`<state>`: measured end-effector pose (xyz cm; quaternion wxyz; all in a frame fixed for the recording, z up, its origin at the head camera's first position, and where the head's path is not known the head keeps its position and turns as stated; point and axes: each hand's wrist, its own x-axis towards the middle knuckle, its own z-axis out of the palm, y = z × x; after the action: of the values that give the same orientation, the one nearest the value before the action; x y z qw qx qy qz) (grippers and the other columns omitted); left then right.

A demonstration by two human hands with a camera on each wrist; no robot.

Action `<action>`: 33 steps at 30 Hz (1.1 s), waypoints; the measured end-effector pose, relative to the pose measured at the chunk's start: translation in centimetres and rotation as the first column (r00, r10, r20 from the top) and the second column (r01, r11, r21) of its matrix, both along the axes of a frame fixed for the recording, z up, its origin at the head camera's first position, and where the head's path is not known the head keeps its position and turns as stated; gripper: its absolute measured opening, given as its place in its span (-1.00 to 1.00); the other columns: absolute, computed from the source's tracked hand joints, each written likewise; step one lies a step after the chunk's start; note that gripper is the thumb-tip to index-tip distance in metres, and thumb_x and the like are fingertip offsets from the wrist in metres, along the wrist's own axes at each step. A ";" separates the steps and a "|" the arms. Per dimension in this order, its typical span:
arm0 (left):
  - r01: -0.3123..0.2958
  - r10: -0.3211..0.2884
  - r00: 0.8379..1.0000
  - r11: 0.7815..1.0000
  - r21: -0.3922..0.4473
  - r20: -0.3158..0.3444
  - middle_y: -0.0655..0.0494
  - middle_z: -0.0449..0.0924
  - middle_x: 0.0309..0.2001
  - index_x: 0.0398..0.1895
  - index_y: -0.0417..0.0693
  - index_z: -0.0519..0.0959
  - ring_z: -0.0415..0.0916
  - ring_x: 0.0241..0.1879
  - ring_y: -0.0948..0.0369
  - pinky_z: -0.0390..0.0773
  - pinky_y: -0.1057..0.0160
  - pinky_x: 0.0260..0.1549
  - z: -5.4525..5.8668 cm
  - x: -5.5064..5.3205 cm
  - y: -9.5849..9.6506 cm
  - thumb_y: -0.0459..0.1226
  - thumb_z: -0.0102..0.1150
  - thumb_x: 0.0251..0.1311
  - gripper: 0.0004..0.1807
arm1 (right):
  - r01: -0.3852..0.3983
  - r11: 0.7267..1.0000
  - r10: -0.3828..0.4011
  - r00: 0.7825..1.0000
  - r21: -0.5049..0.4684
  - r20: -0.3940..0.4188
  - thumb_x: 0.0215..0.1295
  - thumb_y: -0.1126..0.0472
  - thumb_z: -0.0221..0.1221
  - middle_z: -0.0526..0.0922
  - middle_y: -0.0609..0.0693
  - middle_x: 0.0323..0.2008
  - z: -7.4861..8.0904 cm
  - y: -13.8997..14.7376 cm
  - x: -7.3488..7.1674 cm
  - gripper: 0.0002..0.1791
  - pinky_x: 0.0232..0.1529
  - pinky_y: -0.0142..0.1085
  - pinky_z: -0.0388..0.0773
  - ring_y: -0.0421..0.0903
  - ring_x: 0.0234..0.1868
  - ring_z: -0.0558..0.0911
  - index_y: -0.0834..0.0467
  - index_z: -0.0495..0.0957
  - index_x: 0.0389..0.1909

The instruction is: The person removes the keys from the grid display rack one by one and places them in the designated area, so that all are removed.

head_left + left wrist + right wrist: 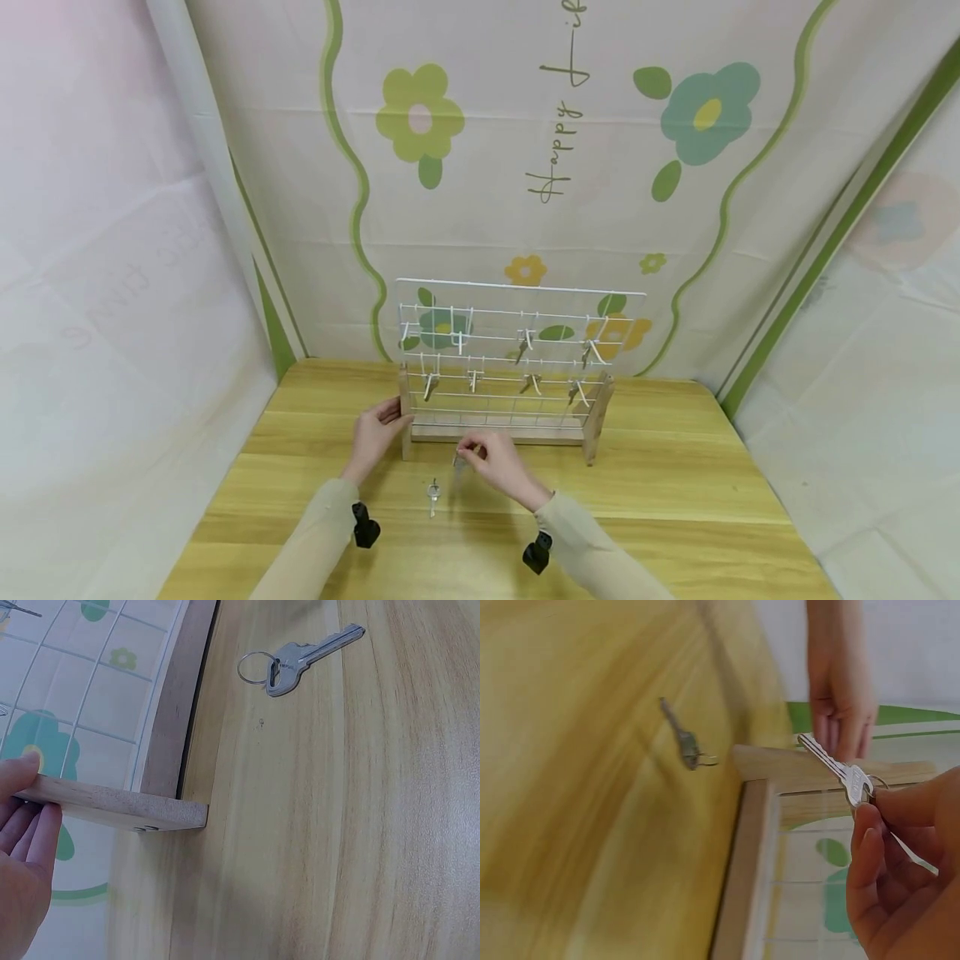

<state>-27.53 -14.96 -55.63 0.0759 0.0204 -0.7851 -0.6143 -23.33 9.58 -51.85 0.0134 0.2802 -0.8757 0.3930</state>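
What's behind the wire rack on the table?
Through the wire rack you can see a backdrop printed with a teal flower, an orange flower and green leaves, plus some table. The rack's wooden bottom board hides whatever is right behind it.

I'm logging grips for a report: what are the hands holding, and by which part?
The right hand pinches a key at its ring end, the blade free. The left hand grips the rack by its left wooden upright.

The keys (311,655) are silver-grey, and the rack (517,287) pairs white wire with pale wood. The worktop (675,500) shows yellow-brown grain, the sleeves (318,525) plain beige. The whitish cloth (487,217) carries green, teal and orange flowers (682,112).
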 end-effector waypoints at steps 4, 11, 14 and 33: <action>0.003 -0.002 1.000 1.000 -0.006 0.005 -0.33 0.58 0.15 0.20 -0.37 0.52 0.59 0.15 -0.17 0.69 0.18 0.07 0.2 0.1 0.1 -0.37 0.35 0.18 -0.49 | 0.007 0.999 -0.009 0.999 0.045 0.041 0.34 0.30 0.23 0.76 0.03 -0.38 -1.5 0.2 0.2 -0.90 -0.56 -0.58 0.46 -0.45 -0.56 0.43 0.20 0.72 -0.30; 0.001 -0.001 1.000 1.000 -0.004 0.009 -0.33 0.58 0.16 0.21 -0.37 0.51 0.59 0.16 -0.16 0.68 0.18 0.08 0.2 0.0 0.1 -0.39 0.35 0.17 -0.48 | 0.025 0.998 -0.032 0.992 0.054 0.118 0.32 0.31 0.23 0.75 0.04 -0.38 -3.8 0.4 0.0 -0.91 -0.57 -0.57 0.51 -0.42 -0.55 0.47 0.22 0.70 -0.29; 0.003 -0.003 1.000 1.000 -0.008 0.008 -0.33 0.57 0.17 0.21 -0.38 0.51 0.58 0.16 -0.16 0.69 0.18 0.08 0.1 -0.1 0.1 -0.39 0.35 0.18 -0.48 | 0.029 0.998 -0.037 0.989 0.061 0.142 0.32 0.31 0.23 0.75 0.02 -0.39 -4.6 0.3 -0.2 -0.91 -0.55 -0.57 0.52 -0.42 -0.53 0.49 0.21 0.70 -0.29; -0.003 0.003 1.000 1.000 -0.007 0.007 -0.32 0.58 0.16 0.21 -0.36 0.52 0.59 0.16 -0.16 0.69 0.19 0.07 0.2 0.1 0.1 -0.36 0.36 0.18 -0.48 | 0.034 0.995 -0.048 0.987 0.089 0.155 0.29 0.28 0.27 0.76 -0.05 -0.38 -7.1 -0.4 -0.1 -0.92 -0.37 -0.56 0.54 -0.39 -0.41 0.56 0.14 0.72 -0.35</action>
<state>-27.44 -14.88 -55.47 0.0741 0.0234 -0.7875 -0.6114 -23.39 9.18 -58.94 -0.0595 0.2308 -0.8957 0.3753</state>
